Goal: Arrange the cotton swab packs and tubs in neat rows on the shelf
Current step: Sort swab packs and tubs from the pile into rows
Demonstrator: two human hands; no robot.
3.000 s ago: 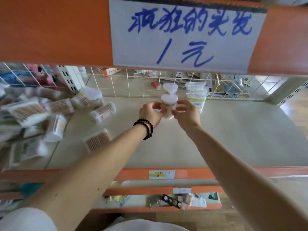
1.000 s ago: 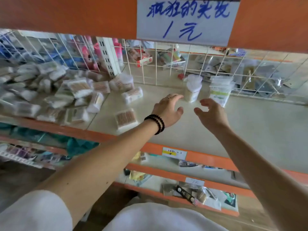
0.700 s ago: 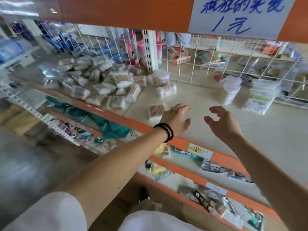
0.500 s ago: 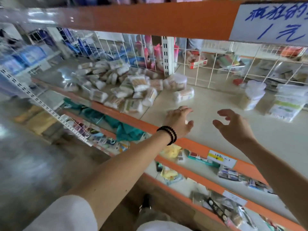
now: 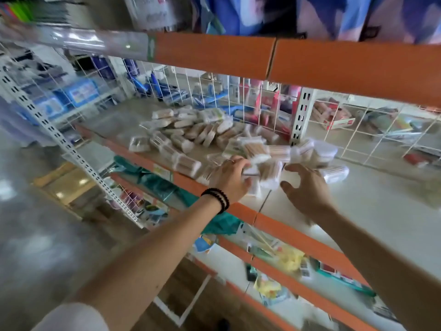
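The left hand (image 5: 232, 176) curls its fingers over a clear plastic pack of wooden cotton swabs (image 5: 269, 174) at the front of the pale orange-edged shelf (image 5: 381, 206). The right hand (image 5: 307, 189) hovers just beside the pack, fingers spread, holding nothing. A loose heap of swab packs (image 5: 195, 134) lies behind.
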